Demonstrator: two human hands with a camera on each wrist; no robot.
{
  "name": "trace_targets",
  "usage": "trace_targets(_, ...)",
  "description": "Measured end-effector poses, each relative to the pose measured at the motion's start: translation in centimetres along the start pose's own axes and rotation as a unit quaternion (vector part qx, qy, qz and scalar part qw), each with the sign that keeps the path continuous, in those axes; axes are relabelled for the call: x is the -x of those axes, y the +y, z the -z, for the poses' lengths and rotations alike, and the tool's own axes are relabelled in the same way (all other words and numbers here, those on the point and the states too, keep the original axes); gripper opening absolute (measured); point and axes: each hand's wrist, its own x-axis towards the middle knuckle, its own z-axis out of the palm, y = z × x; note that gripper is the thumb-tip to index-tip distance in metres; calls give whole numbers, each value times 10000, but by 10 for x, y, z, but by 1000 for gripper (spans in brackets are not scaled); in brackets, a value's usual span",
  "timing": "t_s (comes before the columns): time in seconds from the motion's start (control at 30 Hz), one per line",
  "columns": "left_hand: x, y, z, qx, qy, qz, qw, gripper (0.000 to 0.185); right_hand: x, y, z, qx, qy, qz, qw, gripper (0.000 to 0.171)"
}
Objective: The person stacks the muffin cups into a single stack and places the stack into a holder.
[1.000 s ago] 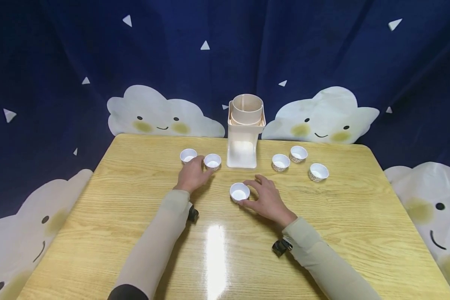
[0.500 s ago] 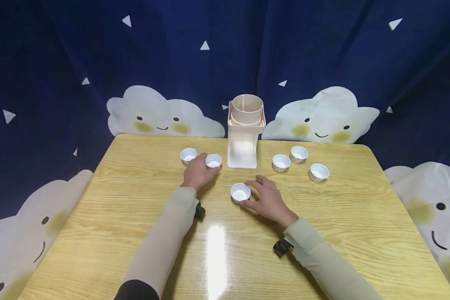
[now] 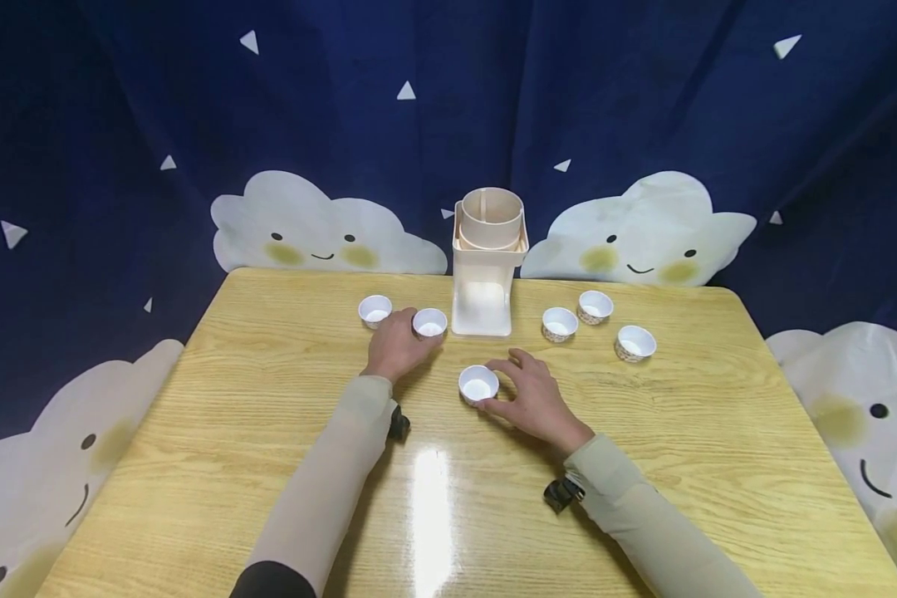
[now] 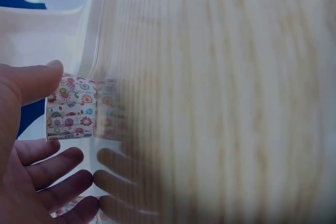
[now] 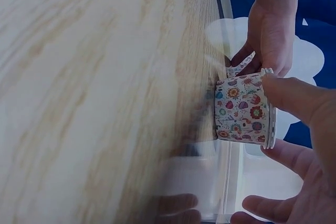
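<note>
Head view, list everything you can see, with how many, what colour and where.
cups: six, white inside, flowered outside; two left of the dispenser, three right of it, one near the table's middle
dispenser: one, cream, back centre of the table
table: one, light wood, fills the foreground
backdrop: one, dark blue with white triangles and smiling clouds, behind and beside the table
wrist cameras: two, black, one under each wrist
sleeves: two, beige, lower centre
left hand: one, thumb against the left cup nearest the dispenser
right hand: one, thumb and fingers round the middle cup
</note>
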Motion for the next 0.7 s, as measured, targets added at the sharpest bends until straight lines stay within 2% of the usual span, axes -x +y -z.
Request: trace_targets(0.7, 2, -7, -2, 314, 147, -116, 9993, 46, -1, 1, -1, 0, -20, 25, 10000, 58)
